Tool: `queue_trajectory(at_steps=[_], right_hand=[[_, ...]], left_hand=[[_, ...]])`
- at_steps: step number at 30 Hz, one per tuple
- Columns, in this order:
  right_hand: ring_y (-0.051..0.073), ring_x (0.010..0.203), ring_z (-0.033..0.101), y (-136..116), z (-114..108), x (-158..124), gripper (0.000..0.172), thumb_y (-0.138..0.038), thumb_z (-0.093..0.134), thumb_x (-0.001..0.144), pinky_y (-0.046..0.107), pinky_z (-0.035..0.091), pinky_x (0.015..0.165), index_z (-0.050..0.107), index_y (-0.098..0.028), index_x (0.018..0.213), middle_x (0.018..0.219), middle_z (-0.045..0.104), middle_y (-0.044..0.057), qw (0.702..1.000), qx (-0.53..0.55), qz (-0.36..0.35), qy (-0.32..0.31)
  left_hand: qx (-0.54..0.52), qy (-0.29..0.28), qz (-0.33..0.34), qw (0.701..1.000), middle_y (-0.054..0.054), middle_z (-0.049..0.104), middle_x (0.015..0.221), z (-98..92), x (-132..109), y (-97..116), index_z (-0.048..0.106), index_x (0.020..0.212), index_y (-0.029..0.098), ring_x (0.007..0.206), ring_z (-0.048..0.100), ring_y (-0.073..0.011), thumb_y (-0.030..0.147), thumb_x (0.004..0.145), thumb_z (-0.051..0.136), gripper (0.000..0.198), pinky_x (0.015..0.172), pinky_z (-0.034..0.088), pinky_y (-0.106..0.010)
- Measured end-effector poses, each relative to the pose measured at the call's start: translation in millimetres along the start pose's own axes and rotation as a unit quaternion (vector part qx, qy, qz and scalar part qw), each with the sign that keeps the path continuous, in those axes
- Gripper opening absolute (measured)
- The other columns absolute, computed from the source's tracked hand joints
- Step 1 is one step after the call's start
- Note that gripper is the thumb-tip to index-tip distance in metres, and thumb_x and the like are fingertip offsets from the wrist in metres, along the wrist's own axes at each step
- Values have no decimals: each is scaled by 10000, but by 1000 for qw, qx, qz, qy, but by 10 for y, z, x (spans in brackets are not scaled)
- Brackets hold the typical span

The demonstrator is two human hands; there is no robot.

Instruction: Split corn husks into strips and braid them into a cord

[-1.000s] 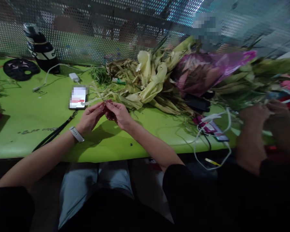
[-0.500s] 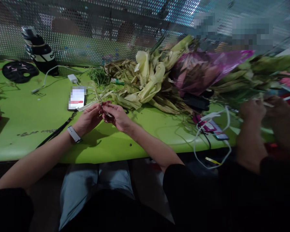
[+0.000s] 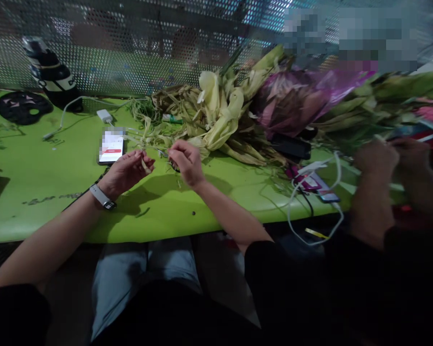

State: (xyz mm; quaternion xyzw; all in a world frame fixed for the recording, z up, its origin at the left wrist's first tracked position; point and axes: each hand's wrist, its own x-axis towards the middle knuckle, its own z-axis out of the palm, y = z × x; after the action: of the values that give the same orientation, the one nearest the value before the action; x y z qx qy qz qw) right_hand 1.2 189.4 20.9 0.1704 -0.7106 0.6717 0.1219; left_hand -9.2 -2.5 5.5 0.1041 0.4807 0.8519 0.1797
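My left hand (image 3: 126, 170), with a white watch on its wrist, hovers over the green table (image 3: 39, 192), fingers curled round a small pale strip of husk. My right hand (image 3: 185, 161) is a short way to the right, fingers pinched on a thin strand that I cannot make out clearly. Just behind both hands lies a heap of dried yellow-green corn husks (image 3: 216, 120).
A phone (image 3: 110, 145) lies left of my hands, with a white charger and cable (image 3: 103, 115) behind it. A bottle (image 3: 48, 72) and a dark round plate (image 3: 23, 106) stand far left. Another person's hands (image 3: 397, 163) work at the right, near a purple bag (image 3: 303, 103) and more phones (image 3: 315, 185).
My hands were pressed together on one piece; they have now drawn apart, the left going left and the right going right. The view has shifted slightly.
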Motion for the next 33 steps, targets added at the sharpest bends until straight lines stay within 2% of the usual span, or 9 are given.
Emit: queue_trajectory(at_steps=[1,3,6,11,15,19,23,29,33], right_hand=[[135,679,518,-22,-44,23,290,-406,626,899,292,461,656,554,-217,692,691,532,-5,998,-39,-41,39],[184,916,582,-60,-105,73,224,-408,679,878,343,496,841,602,-219,785,868,607,31,989,-97,-90,62],[221,1102,577,-75,-133,132,247,-441,739,846,392,468,987,659,-209,881,1053,648,63,989,-117,-85,-4],[143,841,599,0,-91,136,345,-527,731,844,306,489,821,681,-186,868,878,673,22,986,-21,16,-162],[108,677,521,53,-31,114,355,-514,786,794,260,432,646,636,-192,784,729,602,-19,983,41,70,-164],[107,642,500,74,24,120,371,-495,800,784,262,418,620,596,-190,723,682,562,-23,986,71,91,-120],[101,628,501,100,56,133,380,-486,809,779,258,426,609,588,-182,725,657,556,-27,986,69,123,-88],[83,587,499,122,99,127,409,-505,827,750,241,434,575,587,-176,704,640,584,-24,987,59,132,-63],[84,571,506,128,109,131,418,-530,812,758,233,447,554,583,-184,713,627,578,-28,988,50,141,-50]], left_hand=[[-9,-7,-20,1000,-8,666,736,-1,-4,8,682,810,202,759,664,-141,259,794,783,118,757,595,-283],[-15,-21,-54,998,20,578,645,11,-18,23,671,808,197,625,584,-106,251,781,797,140,645,578,-234],[-7,-37,-94,995,38,470,583,58,-48,57,655,791,195,508,446,-78,281,745,842,211,468,490,-181],[24,-52,-148,987,44,358,554,145,-94,126,603,710,190,441,282,-56,295,753,838,261,317,237,-145],[37,-51,-158,985,41,380,540,162,-94,114,573,671,184,431,310,-51,299,794,815,295,322,236,-140],[70,-21,-92,993,21,542,584,143,-63,24,649,751,163,453,455,-47,299,798,816,221,397,408,-150],[183,-6,20,983,-19,673,666,141,-59,-60,676,783,158,479,566,-75,396,809,808,273,470,514,-200],[373,40,142,916,-32,700,665,157,-94,-98,720,868,160,508,620,-112,444,858,750,286,495,521,-234],[395,54,150,905,-35,689,661,119,-72,-91,726,868,155,516,602,-111,394,881,735,239,526,517,-249]])
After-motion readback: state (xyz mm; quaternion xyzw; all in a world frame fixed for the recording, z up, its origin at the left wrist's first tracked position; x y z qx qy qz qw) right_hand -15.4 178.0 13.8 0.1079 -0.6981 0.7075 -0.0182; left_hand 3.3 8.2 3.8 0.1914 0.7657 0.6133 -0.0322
